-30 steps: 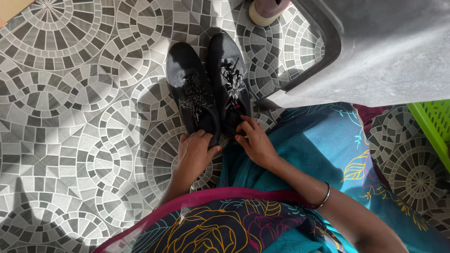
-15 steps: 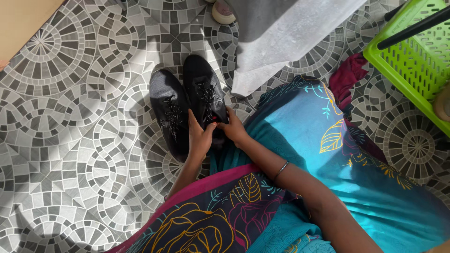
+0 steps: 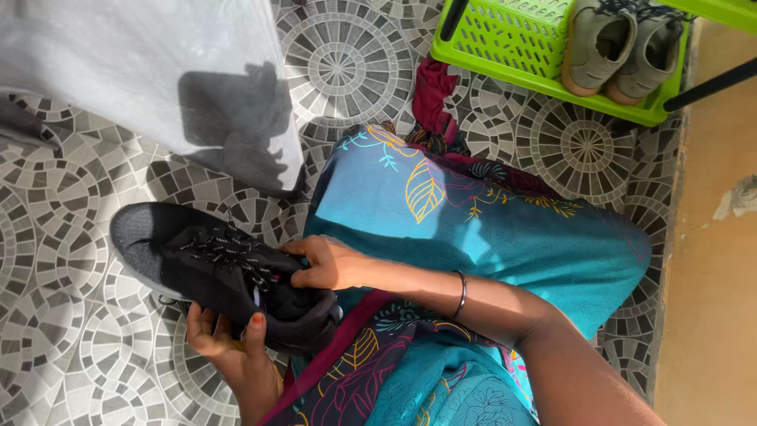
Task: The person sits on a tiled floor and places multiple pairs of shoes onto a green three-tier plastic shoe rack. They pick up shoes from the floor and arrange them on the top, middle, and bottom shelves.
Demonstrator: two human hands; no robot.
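Head view: your left hand [image 3: 225,343] cups the black shoe [image 3: 213,272] from below, grip closed on its sole and side, thumb up against the heel end. Your right hand [image 3: 327,263] pinches the shoe's collar at its 3 o'clock end, grip closed on it too. Shoe is lifted off the tiled floor [image 3: 71,347], toe pointing to 10 o'clock, laces up. White sheet [image 3: 142,71] at 11 o'clock. Green basket [image 3: 512,39] at 1 o'clock holds a pair of tan shoes [image 3: 623,43].
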